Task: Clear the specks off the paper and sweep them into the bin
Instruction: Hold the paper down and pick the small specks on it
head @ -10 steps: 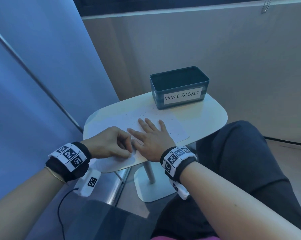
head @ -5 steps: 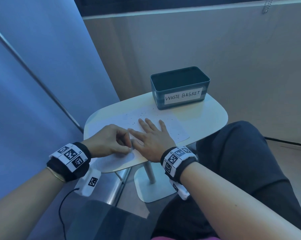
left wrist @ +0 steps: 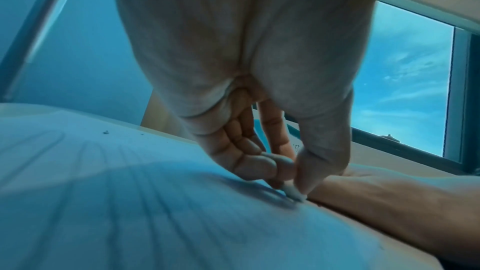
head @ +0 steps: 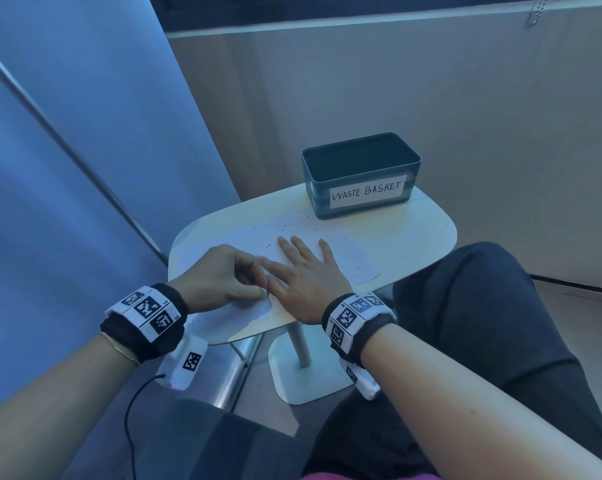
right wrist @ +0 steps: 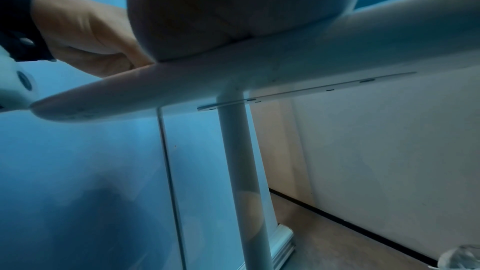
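Paper (head: 348, 251) under both hands (specks (head: 285, 227) beyond)

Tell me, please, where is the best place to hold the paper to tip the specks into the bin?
Probably pinch the paper by its near edge, coming from the person's side: it overhangs the table there, and lifting it slopes the sheet toward the bin.

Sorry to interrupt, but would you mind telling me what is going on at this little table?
A seated person is cleaning a sheet of paper on a small white table. The right hand lies flat on the sheet, while the left hand pinches at its near edge with curled fingers. Dark specks are scattered across the paper. The bin, labelled WASTE BASKET, stands behind it.
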